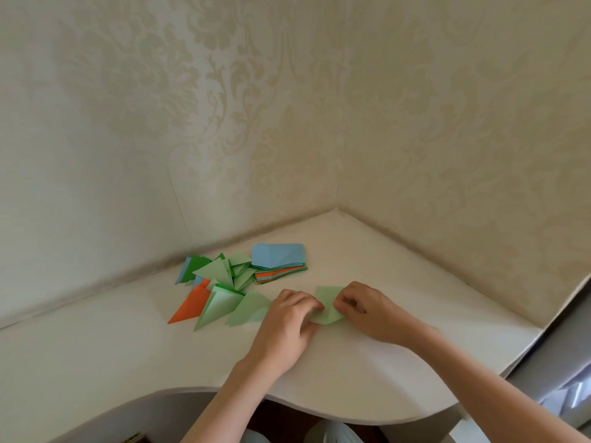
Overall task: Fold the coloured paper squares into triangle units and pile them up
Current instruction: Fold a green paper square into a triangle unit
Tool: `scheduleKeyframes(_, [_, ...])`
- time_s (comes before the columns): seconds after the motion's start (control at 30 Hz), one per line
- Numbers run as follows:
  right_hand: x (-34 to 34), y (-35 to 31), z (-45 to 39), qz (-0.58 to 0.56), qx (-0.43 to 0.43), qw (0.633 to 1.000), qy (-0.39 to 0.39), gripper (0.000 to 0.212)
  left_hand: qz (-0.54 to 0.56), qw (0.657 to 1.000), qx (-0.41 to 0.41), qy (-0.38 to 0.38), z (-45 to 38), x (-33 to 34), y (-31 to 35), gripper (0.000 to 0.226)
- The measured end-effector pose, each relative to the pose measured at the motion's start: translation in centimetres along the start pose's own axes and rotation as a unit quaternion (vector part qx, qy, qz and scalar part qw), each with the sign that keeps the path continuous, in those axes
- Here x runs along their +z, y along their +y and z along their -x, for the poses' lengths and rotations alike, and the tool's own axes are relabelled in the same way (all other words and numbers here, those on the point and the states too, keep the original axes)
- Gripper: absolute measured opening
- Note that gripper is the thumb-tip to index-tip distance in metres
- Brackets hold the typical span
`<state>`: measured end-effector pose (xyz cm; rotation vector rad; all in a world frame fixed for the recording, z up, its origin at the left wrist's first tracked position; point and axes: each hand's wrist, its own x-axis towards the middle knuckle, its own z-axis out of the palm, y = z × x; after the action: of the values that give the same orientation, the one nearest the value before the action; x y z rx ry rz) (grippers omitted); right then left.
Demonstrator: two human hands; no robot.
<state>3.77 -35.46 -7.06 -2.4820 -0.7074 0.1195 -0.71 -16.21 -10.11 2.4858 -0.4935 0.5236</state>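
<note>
I take the stack of unfolded squares (279, 262) as my landmark. The pale green sheet (327, 306) being folded lies flat on the white desk (367, 372) just in front of that stack, toward me. My left hand (289, 318) pinches its near-left edge with curled fingers and the thumb tucked under; my right hand (363, 310) pinches its right edge the same way.

The main risk, as I judge it, is a crooked crease: with both hands gripping opposite edges and nothing pressing the middle, the thin sheet could slide on the smooth top and the corners would miss each other. A second risk is my left wrist brushing the pile of finished triangles (220, 287), which spreads left of the stack and in front of it, its nearest pale green piece almost touching my left hand.

Room: the 2 walls meet close behind the stack, so nothing goes back there. Right of the stack the desk lies bare up to its right edge. The curved front edge is well in front of my hands.
</note>
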Motion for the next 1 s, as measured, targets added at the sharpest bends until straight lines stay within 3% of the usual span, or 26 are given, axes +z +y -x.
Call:
scheduleKeyframes(0.13, [0.8, 1.0, 0.7, -0.005, -0.023, 0.999, 0.037, 0.008, -0.03, 1.0, 0.005, 0.002, -0.2, 0.5, 0.3, 0.018])
scheduleKeyframes(0.27, [1.0, 2.0, 1.7, -0.029, -0.043, 0.996, 0.075, 0.01, -0.013, 1.0, -0.018, 0.01, -0.2, 1.0, 0.1, 0.011])
scheduleKeyframes(0.37, [1.3, 2.2, 2.0, 0.016, -0.056, 0.996, 0.071, 0.029, 0.015, 0.998, -0.056, 0.018, -0.5, 1.3, 0.1, 0.002])
scheduleKeyframes(0.43, [1.6, 2.2, 1.8, 0.022, -0.04, 0.996, 0.078, 0.042, 0.016, 0.996, -0.091, 0.012, -0.8, 1.3, 0.1, 0.018])
scheduleKeyframes(0.57, [2.5, 2.0, 1.2, 0.003, -0.013, 0.992, 0.122, 0.022, -0.008, 0.992, -0.126, 0.007, -1.4, 1.4, 0.4, 0.041])
scheduleKeyframes(0.7, [2.9, 1.7, 0.7, -0.002, 0.013, 0.989, 0.147, 0.02, 0.005, 0.987, -0.155, 0.033, -1.8, 1.8, 0.9, 0.029])
scheduleKeyframes(1.0, [2.9, 1.7, 0.3, -0.048, 0.06, 0.984, 0.159, 0.022, 0.018, 0.986, -0.164, 0.04, -1.9, 2.1, 0.9, 0.033])
